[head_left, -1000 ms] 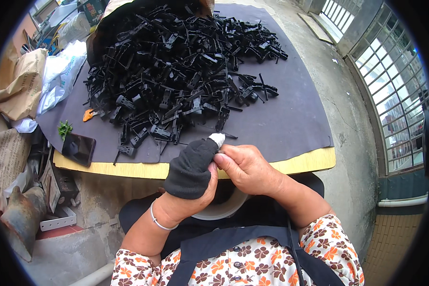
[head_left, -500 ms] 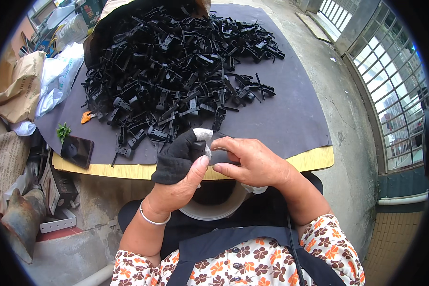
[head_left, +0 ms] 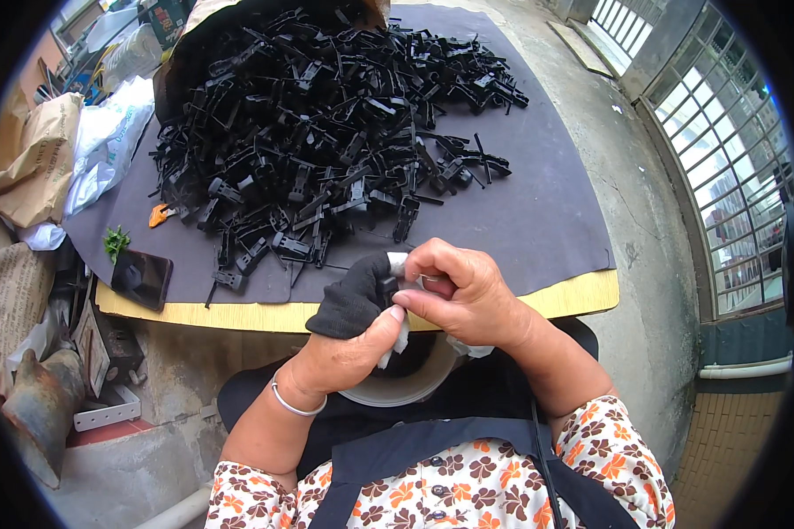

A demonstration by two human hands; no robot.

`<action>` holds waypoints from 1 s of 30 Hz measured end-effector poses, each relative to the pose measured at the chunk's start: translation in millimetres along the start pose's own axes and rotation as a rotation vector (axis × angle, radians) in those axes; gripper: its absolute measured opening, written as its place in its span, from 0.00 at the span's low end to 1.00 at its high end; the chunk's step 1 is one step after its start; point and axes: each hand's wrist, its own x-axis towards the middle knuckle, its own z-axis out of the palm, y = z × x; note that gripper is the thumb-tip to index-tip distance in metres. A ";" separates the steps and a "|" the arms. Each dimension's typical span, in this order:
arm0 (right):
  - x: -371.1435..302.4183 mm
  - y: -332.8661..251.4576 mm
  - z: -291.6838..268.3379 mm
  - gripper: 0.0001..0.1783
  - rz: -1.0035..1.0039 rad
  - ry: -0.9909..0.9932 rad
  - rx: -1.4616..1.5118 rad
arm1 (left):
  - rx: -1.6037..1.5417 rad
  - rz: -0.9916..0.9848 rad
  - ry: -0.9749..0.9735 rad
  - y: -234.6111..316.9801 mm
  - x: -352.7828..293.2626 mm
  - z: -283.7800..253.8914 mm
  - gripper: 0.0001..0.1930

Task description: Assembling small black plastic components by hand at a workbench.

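My left hand [head_left: 353,322], in a black partial glove with white wrapping on a finger, is closed around a small black plastic part [head_left: 388,287], mostly hidden by the fingers. From the right, my bare right hand [head_left: 468,295] meets it, thumb and forefinger pinched together at the part. Whatever lies between those fingertips is too small to make out. Both hands are above the table's near edge, over a pale round bucket [head_left: 406,391] by my lap. Beyond them a large heap of black plastic parts [head_left: 318,150] covers much of the dark table mat [head_left: 547,203].
At the table's left lie a dark phone [head_left: 143,279], a green sprig [head_left: 116,242] and an orange-handled item [head_left: 159,214]. Paper sacks [head_left: 40,159] and a white plastic bag [head_left: 110,141] crowd the left side. A barred metal gate [head_left: 723,167] stands at the right.
My left hand has shifted right with the black plastic part. My right hand has closed from a looser, spread grip into a pinch, and the two hands now meet.
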 end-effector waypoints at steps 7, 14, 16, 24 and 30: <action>-2.6 0.8 -5.4 0.09 0.006 -0.192 -0.022 | 0.142 0.018 0.092 -3.4 -2.3 -3.6 0.15; 0.3 -2.7 -4.3 0.11 0.154 -0.322 0.004 | 0.435 0.200 0.167 -13.9 -1.3 3.8 0.14; -0.9 -2.1 0.4 0.11 0.159 -0.311 0.001 | 0.582 0.387 0.162 -16.8 0.1 1.6 0.13; -4.7 -6.7 9.9 0.13 0.094 -0.244 -0.034 | 0.813 0.507 0.199 -10.0 -8.7 6.2 0.11; 4.9 4.3 -22.1 0.08 0.097 -0.086 -0.502 | 1.120 0.379 0.056 20.4 -21.5 -4.1 0.15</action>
